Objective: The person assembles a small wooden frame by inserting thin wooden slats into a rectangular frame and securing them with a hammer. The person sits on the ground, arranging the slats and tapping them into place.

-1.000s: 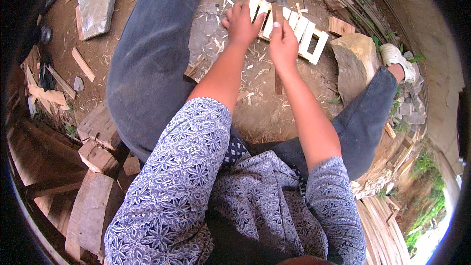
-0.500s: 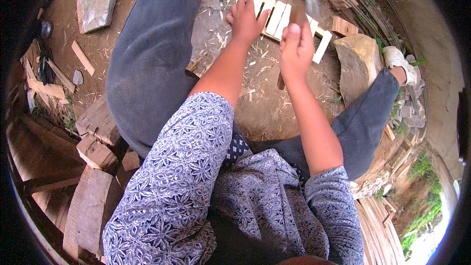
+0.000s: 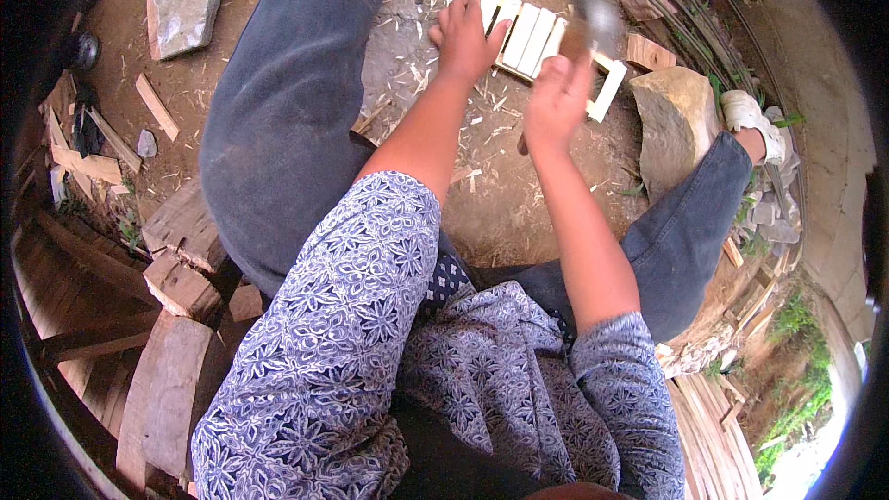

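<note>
A small frame of pale wooden slats (image 3: 530,37) lies on the ground in front of me, its slats side by side across thin rails. My left hand (image 3: 465,37) grips its left end, thumb and fingers on either side of the end slat. In my right hand (image 3: 557,102) is a hammer (image 3: 576,40), fingers wrapped round its brown wooden handle. The hammer's metal head, smeared by motion, is over the frame's right part and hides some of it. Whether a nail is under it I cannot tell.
Wood shavings litter the dirt round the frame. A large stone (image 3: 676,125) stands right of it, beside a wood block (image 3: 650,52). A flat stone slab (image 3: 190,2) lies far left. Thick timber pieces (image 3: 181,287) are near my left leg, and planks (image 3: 713,435) lie lower right.
The hammer's head has swung to the right and nearer, and my right hand has shifted slightly left and nearer. My left hand and the frame stay almost in place.
</note>
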`<move>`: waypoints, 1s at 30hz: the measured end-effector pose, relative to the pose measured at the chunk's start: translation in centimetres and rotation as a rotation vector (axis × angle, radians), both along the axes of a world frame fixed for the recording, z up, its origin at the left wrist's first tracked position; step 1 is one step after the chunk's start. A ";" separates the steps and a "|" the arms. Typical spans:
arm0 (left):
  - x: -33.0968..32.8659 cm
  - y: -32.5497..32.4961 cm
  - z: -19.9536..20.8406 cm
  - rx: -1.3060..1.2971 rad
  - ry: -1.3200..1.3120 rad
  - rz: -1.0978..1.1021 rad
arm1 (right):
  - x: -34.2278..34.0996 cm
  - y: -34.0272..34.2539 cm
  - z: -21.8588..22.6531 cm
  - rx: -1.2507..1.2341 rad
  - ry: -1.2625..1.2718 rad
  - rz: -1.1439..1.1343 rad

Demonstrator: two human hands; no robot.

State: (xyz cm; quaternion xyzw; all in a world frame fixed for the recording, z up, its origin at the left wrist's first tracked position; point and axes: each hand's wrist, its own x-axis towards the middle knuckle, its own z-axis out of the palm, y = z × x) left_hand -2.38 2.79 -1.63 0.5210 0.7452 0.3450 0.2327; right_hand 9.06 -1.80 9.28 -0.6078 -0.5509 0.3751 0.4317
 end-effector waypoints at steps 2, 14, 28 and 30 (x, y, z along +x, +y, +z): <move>0.9 0.5 0.2 0.004 -0.009 -0.023 | 1.2 2.2 -3.7 -0.042 -0.369 0.092; 0.9 0.9 0.2 -0.025 0.003 -0.031 | 1.6 1.1 -4.0 -0.008 -0.245 0.051; -1.5 -1.3 -0.3 0.008 0.014 -0.151 | 0.5 0.2 -2.6 -0.136 -0.278 0.088; -1.5 -1.5 -0.1 0.011 0.029 -0.157 | 0.5 -0.5 -3.9 0.032 -0.263 0.025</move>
